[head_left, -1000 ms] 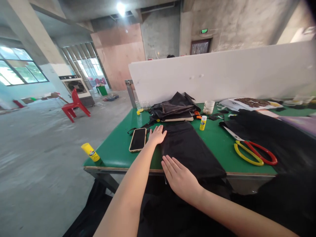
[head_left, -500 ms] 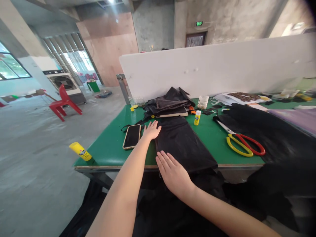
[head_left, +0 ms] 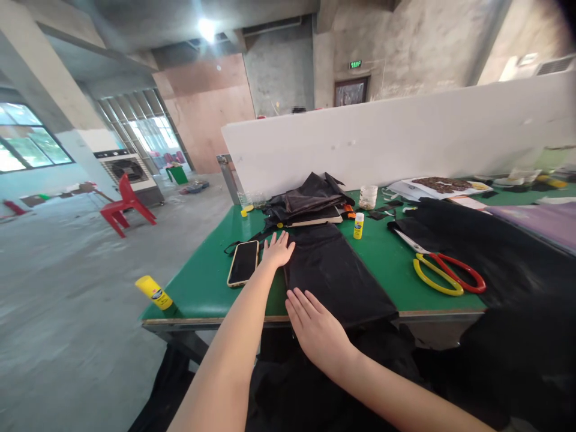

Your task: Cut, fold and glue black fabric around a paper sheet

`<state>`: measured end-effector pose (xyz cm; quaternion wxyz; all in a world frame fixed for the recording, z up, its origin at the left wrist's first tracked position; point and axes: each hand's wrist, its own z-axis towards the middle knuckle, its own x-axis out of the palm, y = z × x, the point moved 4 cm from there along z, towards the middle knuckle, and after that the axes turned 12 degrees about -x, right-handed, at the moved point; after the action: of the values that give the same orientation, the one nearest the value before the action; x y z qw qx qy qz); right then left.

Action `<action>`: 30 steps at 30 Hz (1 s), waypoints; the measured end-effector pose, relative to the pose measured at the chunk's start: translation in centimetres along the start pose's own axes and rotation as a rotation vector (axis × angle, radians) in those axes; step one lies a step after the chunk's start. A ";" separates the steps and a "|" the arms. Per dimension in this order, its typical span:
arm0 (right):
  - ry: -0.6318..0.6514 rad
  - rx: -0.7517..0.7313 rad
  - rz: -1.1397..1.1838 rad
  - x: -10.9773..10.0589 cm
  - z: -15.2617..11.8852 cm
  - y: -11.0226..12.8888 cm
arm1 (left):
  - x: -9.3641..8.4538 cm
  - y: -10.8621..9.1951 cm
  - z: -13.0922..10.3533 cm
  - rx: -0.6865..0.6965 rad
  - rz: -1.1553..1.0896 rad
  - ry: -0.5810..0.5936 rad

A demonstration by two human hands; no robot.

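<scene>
A flat piece of black fabric lies on the green table and reaches its front edge. My left hand rests at the fabric's upper left corner, fingers spread. Near the front edge, my right hand lies along the fabric's left side with its fingers stretched out flat. Just left of my left hand is a phone with a dark screen. Behind the fabric sits a crumpled pile of black material. A yellow glue stick stands to the right.
Scissors with red and yellow handles lie open beside a large black cloth at right. Another glue stick stands at the left corner. A white partition runs along the back. A red chair is on the floor at left.
The camera has tilted up slightly, so the scene sits lower in view. Both hands keep about the same place on the fabric.
</scene>
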<state>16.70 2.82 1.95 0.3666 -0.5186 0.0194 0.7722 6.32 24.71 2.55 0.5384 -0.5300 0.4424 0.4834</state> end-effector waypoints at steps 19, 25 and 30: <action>-0.046 0.046 0.020 0.0 0.0 0.2 | 0.8 -7.5 -0.8 0.296 0.003 -0.034; -0.071 0.042 -0.011 -0.1 -0.1 0.3 | 0.8 -6.1 0.0 0.132 -0.004 -0.072; -0.082 0.052 -0.026 -0.1 0.0 0.2 | 0.8 -5.3 0.3 -0.063 -0.013 -0.137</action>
<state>16.62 2.58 1.97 0.3906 -0.4768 0.0177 0.7873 11.65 25.20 2.50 0.5536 -0.5153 0.3853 0.5287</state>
